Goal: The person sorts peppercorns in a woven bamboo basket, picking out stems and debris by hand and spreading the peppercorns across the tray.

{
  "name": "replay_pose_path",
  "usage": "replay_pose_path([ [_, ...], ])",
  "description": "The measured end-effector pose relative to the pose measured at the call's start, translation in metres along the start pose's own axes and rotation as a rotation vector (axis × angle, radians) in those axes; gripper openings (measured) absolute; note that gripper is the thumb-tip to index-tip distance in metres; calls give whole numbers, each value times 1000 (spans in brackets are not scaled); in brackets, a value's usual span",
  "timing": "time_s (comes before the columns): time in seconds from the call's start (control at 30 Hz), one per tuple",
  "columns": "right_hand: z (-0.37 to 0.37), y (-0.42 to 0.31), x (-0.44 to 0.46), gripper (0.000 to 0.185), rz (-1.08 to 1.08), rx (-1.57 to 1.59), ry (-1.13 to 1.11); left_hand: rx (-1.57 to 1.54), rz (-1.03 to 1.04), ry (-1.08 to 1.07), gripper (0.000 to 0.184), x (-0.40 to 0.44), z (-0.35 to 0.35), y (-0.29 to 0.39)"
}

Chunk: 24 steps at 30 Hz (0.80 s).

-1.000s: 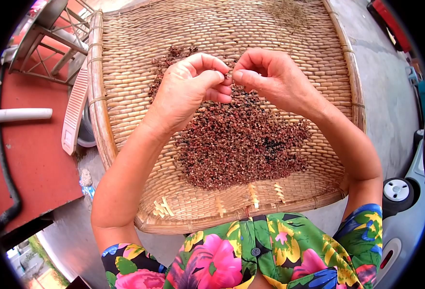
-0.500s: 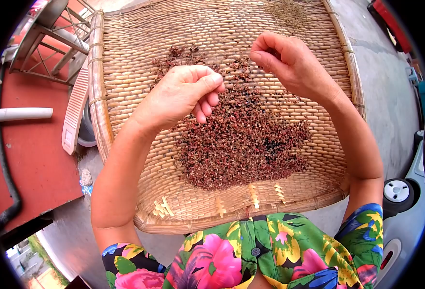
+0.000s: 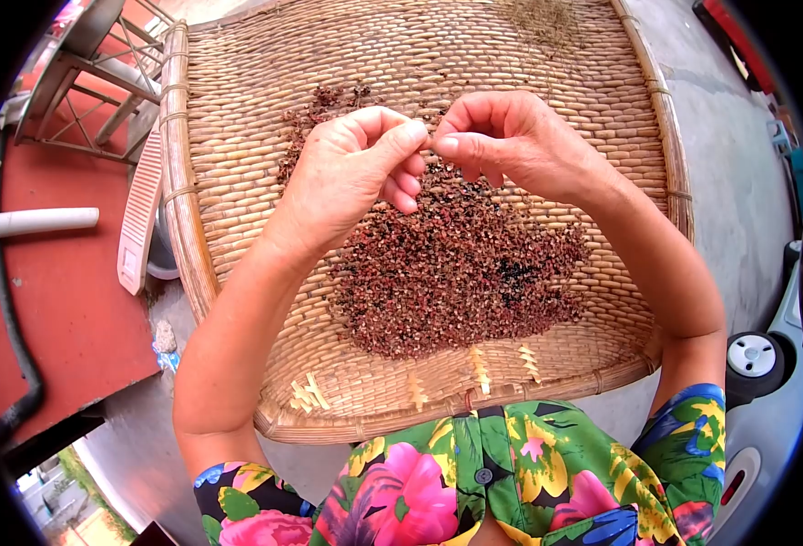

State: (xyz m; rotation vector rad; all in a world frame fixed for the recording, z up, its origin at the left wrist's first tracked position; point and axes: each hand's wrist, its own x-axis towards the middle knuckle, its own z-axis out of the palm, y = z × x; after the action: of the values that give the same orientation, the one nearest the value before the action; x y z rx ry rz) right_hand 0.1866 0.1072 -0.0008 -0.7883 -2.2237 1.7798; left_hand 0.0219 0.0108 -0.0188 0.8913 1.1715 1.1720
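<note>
A pile of Sichuan peppercorns (image 3: pixel 456 282), reddish-brown husks with black seeds among them, is spread on a large woven bamboo tray (image 3: pixel 265 82). Above the pile's far part, my left hand (image 3: pixel 351 168) is closed in a pinch, thumb against the index finger. My right hand (image 3: pixel 520 146) pinches too, its thumb and fingertips meeting the left fingertips. A tiny reddish bit seems to show where they meet, too small to name. Looser peppercorns (image 3: pixel 320 109) lie beyond the left hand.
Thin dry stems (image 3: pixel 547 23) lie at the tray's far right. Woven yellow strips (image 3: pixel 309 393) stick out near its front rim. At the left are a red surface (image 3: pixel 65 309), a white pipe (image 3: pixel 33 223) and a metal frame (image 3: pixel 92 82). A wheeled grey object (image 3: pixel 752 358) stands right.
My right hand has moved left and down, bringing its fingertips to those of my left hand. The left hand has shifted slightly; the pile looks the same.
</note>
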Motion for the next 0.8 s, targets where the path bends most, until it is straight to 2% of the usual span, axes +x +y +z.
replay_pose_path([
  [0.13,-6,-6,-1,19,133,105,-36,-34,33,19,16,1,0,-1],
  [0.27,-5,-2,-1,17,103,227,-63,-62,56,8,17,0,0,1],
  [0.33,-4,-2,0,17,96,181,-16,-79,54,-2,17,-1,1,3],
  [0.4,-2,-1,0,18,88,136,31,-83,-63,-51,18,-1,2,6],
  [0.6,3,-4,-3,18,92,177,26,10,-57,-123,18,-1,2,-4],
  [0.63,3,-2,-3,18,114,290,14,10,-57,-124,18,-2,2,-1],
  [0.67,3,-1,-3,18,136,402,3,-49,-105,-132,17,-3,3,5],
  [0.8,9,-5,-6,18,149,355,8,-151,-188,-189,15,-4,-2,7],
])
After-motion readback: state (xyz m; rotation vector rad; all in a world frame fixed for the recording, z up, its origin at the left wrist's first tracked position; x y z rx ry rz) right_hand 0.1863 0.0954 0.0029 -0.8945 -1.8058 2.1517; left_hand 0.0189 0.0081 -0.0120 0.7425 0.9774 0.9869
